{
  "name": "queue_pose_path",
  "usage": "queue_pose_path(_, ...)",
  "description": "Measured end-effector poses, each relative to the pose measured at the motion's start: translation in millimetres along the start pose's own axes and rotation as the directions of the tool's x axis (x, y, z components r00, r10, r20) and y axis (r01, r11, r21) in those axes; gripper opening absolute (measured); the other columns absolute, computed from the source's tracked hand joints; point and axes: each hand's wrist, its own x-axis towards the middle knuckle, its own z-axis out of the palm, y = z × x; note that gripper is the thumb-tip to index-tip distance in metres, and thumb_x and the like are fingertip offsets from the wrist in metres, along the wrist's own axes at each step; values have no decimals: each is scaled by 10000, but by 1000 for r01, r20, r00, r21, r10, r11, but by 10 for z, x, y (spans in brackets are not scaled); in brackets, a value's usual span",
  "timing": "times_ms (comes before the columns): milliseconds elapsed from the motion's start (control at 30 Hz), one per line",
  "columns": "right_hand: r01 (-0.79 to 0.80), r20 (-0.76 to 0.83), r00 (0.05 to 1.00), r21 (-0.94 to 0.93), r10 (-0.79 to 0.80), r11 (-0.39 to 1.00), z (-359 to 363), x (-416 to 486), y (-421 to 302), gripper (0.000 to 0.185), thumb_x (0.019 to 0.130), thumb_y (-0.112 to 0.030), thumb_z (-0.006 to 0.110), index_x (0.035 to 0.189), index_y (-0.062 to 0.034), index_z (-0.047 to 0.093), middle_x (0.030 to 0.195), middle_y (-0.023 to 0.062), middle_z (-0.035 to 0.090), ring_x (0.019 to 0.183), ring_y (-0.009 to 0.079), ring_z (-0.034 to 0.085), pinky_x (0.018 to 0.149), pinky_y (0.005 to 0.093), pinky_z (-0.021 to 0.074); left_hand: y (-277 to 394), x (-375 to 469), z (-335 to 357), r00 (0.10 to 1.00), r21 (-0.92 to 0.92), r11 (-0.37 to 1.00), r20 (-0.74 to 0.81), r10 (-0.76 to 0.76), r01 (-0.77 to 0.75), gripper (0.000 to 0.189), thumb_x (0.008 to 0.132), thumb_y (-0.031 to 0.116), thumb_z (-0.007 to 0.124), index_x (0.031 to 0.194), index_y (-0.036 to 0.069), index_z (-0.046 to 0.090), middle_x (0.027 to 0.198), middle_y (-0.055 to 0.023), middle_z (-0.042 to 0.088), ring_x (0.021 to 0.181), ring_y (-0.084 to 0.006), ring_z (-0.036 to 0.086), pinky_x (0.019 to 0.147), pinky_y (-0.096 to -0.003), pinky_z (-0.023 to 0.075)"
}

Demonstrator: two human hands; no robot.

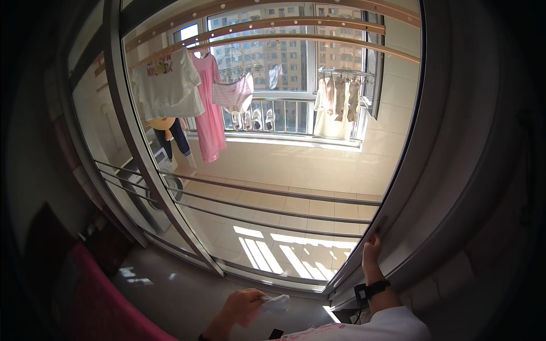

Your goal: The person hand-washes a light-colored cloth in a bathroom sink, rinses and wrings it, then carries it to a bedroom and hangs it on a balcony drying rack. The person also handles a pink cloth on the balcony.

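My left hand is low in the picture, closed around a bunched cloth that is white with some pink below. My right hand touches the dark edge frame of a sliding glass door, at the lower right; its fingertips are partly hidden, so its grip is unclear. A black band with a small device sits on the right wrist. Through the glass, a white T-shirt, a pink dress and striped underpants hang from rails.
Three dark horizontal bars cross the door. Beyond it are a tiled balcony floor, a front-loading washing machine, a windowsill railing with shoes, and a clip hanger with small laundry. A bright pink surface lies at lower left.
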Motion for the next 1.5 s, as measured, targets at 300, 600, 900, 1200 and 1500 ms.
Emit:
queue_pose_path(300, 100, 338, 940, -121, -54, 988, 29, -90, -117, 420, 643, 126, 480, 1042, 14, 552, 950, 84, 542, 927, 190, 563, 834, 262, 450, 423, 863, 360, 970, -24, 996, 233, -75, 82, 229, 816, 310, 565, 920, 127, 654, 745, -71, 652, 672, -244, 642, 608, -322, 506)
queue_pose_path(600, 90, 817, 574, 8, -58, 996, 603, -218, -485, 605, 664, 72, 533, 1254, -51, 482, 1234, 100, 470, 1138, 230, 483, 941, 301, 406, 500, 1378, 624, 956, -33, 995, 281, -86, 99, 263, 819, 316, 566, 957, 103, 635, 759, -87, 659, 709, -244, 650, 625, -332, 508)
queue_pose_path(900, 311, 698, 660, 83, -278, 947, 1600, -82, -991, 438, 743, -254, 720, 1045, -27, 496, 984, 131, 567, 873, 221, 574, 739, 326, 473, 599, 1717, 562, 967, 60, 987, 200, -155, 146, 298, 829, 355, 564, 953, 94, 634, 767, -101, 654, 720, -270, 642, 631, -344, 496)
queue_pose_path(1200, 434, 920, 78, 315, -384, 844, 3119, -342, -1815, 542, 785, -316, 664, 1205, -88, 409, 1056, 152, 588, 985, 326, 568, 839, 386, 445, 146, 2291, 291, 974, 33, 999, 227, -31, 24, 316, 846, 350, 541, 861, 43, 616, 671, -126, 617, 593, -250, 630, 559, -347, 491)
queue_pose_path(1500, 508, 888, 63, 365, -456, 780, 4046, -880, -1989, 386, 832, -371, 560, 1040, -60, 461, 906, 180, 577, 811, 382, 579, 693, 445, 457, -290, 2922, -110, 895, -307, 873, 361, -262, 379, 284, 824, 318, 530, 711, 59, 558, 449, -47, 495, 317, -156, 468, 304, -268, 363)
